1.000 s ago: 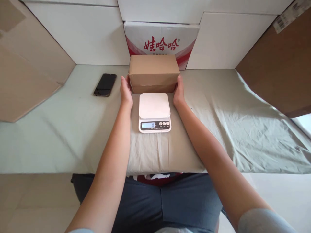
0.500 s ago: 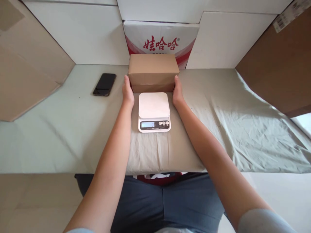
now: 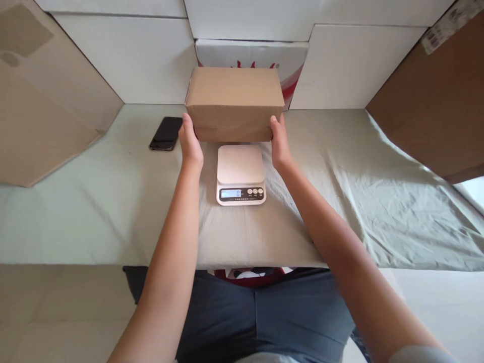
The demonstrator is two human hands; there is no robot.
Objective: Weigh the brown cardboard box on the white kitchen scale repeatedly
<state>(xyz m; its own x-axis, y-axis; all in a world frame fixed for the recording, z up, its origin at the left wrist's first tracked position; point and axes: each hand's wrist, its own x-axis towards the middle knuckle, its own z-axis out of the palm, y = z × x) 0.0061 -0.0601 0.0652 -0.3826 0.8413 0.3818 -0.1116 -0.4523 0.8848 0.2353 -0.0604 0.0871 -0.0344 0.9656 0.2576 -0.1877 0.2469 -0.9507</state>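
A closed brown cardboard box (image 3: 234,121) is held between my two hands, raised off the cloth just behind a white digital kitchen scale (image 3: 241,166). My left hand (image 3: 189,141) grips its left end, with the thumb on the near face. At the right end my right hand (image 3: 280,141) clasps it the same way. Most of the fingers are hidden behind the box. The scale lies flat, its platform bare and its lit display reading 0.
Left of the box lies a black smartphone (image 3: 166,133) on the pale green cloth (image 3: 94,201). Large cardboard panels stand at left (image 3: 56,101) and right (image 3: 431,106). White panels (image 3: 124,60) and a white-and-red printed carton (image 3: 245,53) line the back.
Both hands have lifted the cardboard box off the cloth. It appears higher and larger, covering more of the printed carton behind. The scale still reads 0.
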